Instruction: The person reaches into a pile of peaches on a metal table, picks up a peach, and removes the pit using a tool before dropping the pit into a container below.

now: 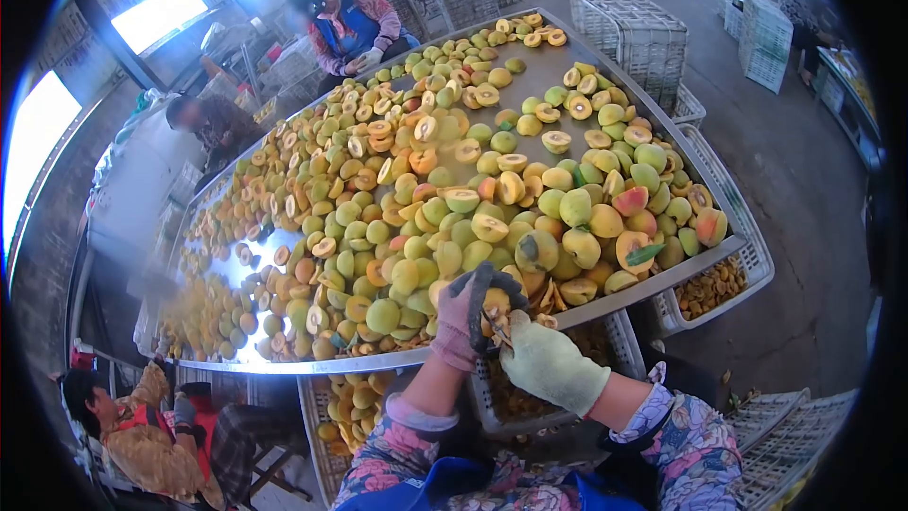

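My left hand [465, 315], in a pink glove with dark grey fingers, is closed around a cut yellow peach [497, 301] just over the table's near edge. My right hand [550, 361], in a pale yellow-green glove, meets it from the right. Its fingers are closed on a small thin tool [496, 329] that points into the peach; most of the tool is hidden by the glove. Right beyond my hands lies a wide heap of peaches [407, 274], some whole and many halved with the stones showing, on a metal-rimmed table [653, 301].
Under the near edge stand a crate [624, 345] of scraps and a crate [317, 407] of peaches. Another scrap crate [757, 270] is at the right. People sit at the far side [355, 24], the left [222, 128] and the near left [151, 435]. Stacked baskets [629, 33] stand behind.
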The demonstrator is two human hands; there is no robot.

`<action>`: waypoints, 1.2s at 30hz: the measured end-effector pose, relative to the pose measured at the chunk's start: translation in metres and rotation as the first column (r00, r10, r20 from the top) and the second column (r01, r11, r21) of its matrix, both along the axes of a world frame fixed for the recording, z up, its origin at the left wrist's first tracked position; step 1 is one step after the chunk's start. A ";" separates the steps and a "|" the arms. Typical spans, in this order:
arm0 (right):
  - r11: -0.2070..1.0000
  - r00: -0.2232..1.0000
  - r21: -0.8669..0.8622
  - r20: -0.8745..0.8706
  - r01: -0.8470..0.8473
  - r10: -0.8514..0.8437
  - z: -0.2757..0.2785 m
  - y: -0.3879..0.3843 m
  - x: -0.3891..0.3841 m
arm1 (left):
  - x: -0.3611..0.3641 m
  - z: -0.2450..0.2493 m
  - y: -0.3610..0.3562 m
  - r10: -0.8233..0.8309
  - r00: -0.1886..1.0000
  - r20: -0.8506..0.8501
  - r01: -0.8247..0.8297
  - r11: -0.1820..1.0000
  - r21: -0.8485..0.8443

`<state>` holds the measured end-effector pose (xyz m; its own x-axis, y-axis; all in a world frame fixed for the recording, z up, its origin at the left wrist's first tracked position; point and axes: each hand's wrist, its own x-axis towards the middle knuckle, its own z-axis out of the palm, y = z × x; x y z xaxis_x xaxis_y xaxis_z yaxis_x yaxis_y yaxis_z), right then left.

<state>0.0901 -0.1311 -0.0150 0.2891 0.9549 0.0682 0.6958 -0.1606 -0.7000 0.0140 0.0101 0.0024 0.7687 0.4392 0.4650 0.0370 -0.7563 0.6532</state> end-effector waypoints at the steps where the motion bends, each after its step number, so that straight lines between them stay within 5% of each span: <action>1: 0.998 0.999 -0.046 -0.003 0.048 -0.048 0.006 0.001 -0.001 | 0.000 0.004 0.001 -0.009 0.998 -0.054 0.012 0.998 0.058; 5: 0.995 0.994 -0.035 0.057 0.097 -0.095 0.007 0.001 -0.002 | 0.002 -0.013 0.000 0.000 1.000 -0.014 -0.002 0.995 -0.103; 6: 0.993 0.992 -0.046 0.072 0.105 -0.102 0.007 0.002 -0.003 | 0.002 -0.014 -0.003 0.027 0.999 0.029 -0.011 0.888 -0.461; 7: 0.992 0.990 -0.058 0.088 0.114 -0.108 0.006 0.002 -0.004 | 0.002 -0.014 -0.004 0.069 0.996 0.061 0.000 0.657 -0.754; 8: 0.992 0.990 -0.058 0.088 0.112 -0.107 -0.001 0.004 -0.003 | 0.002 -0.012 -0.004 0.070 0.996 0.061 0.000 0.656 -0.754; 10: 0.995 0.999 0.091 0.012 0.034 -0.035 -0.008 0.007 -0.001 | 0.004 -0.003 -0.005 0.146 0.987 0.062 0.004 0.369 -0.929; 11: 0.995 0.999 0.090 0.012 0.030 -0.031 -0.008 0.006 0.002 | 0.002 -0.004 -0.005 0.150 0.987 0.062 0.003 0.368 -0.930; 12: 0.992 0.865 -0.106 -0.501 -0.066 0.004 0.014 0.005 0.008 | 0.001 -0.005 -0.005 0.137 0.985 0.110 0.030 0.486 -0.873; 13: 0.945 0.490 -0.220 -0.869 -0.244 -0.076 0.028 0.003 0.011 | 0.000 -0.006 -0.005 0.115 0.981 0.156 0.057 0.596 -0.801; 14: 0.945 0.489 -0.218 -0.869 -0.244 -0.074 0.032 0.000 0.011 | -0.002 -0.009 -0.003 0.115 0.981 0.156 0.057 0.597 -0.800; 16: 0.926 0.250 -0.241 -0.953 -0.291 -0.170 0.036 -0.003 0.011 | -0.007 -0.013 0.002 -0.045 0.980 0.192 0.093 0.963 -0.254; 20: 0.908 0.146 -0.305 -0.951 -0.286 -0.273 0.044 -0.004 0.011 | -0.005 -0.016 0.004 -0.157 0.943 0.292 0.226 0.949 -0.221; 22: 0.924 -0.084 -0.213 -0.964 -0.317 -0.251 0.034 -0.006 0.013 | 0.001 -0.017 0.005 -0.154 0.929 0.336 0.202 0.973 -0.112; 23: 0.926 -0.083 -0.213 -0.965 -0.313 -0.250 0.030 -0.004 0.013 | 0.000 -0.016 0.004 -0.158 0.928 0.338 0.206 0.972 -0.110; 25: 0.911 0.186 -0.267 -0.958 -0.313 -0.217 0.023 -0.002 0.012 | -0.002 -0.005 -0.002 -0.012 0.968 0.251 -0.064 0.954 0.294; 26: 0.912 0.183 -0.267 -0.959 -0.312 -0.218 0.025 -0.003 0.011 | -0.002 -0.006 -0.002 -0.014 0.968 0.249 -0.062 0.954 0.294; 28: 0.944 0.521 -0.276 -0.841 -0.180 -0.146 0.031 -0.003 0.006 | -0.001 -0.010 0.001 -0.035 0.986 0.162 0.010 0.988 0.153; 29: 0.944 0.520 -0.277 -0.841 -0.180 -0.148 0.026 -0.003 0.005 | 0.000 -0.010 0.002 -0.035 0.986 0.162 0.011 0.988 0.152; 31: 0.998 0.815 -0.056 -0.579 -0.038 -0.002 0.004 -0.001 0.000 | 0.000 -0.008 0.003 -0.083 0.988 0.128 0.085 0.996 -0.009; 32: 0.998 0.816 -0.056 -0.577 -0.037 -0.002 -0.005 0.000 -0.001 | 0.001 -0.010 0.003 -0.083 0.988 0.130 0.085 0.996 -0.008; 34: 0.993 0.987 0.114 -0.156 -0.026 0.043 -0.014 0.003 -0.003 | 0.000 -0.018 0.003 -0.041 0.991 0.124 0.069 0.970 -0.232; 35: 0.993 0.987 0.114 -0.156 -0.026 0.044 -0.015 0.003 -0.003 | 0.000 -0.024 0.003 -0.041 0.991 0.124 0.069 0.970 -0.232; 36: 0.994 0.996 0.103 -0.082 -0.030 0.039 -0.015 0.003 -0.003 | 0.000 -0.028 0.004 -0.002 0.993 0.117 0.054 0.894 -0.444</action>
<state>0.0872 -0.1283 -0.0303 0.2646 0.9538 0.1425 0.6376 -0.0622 -0.7679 0.0136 0.0138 -0.0254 0.7392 0.5991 0.3077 -0.0720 -0.3840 0.9205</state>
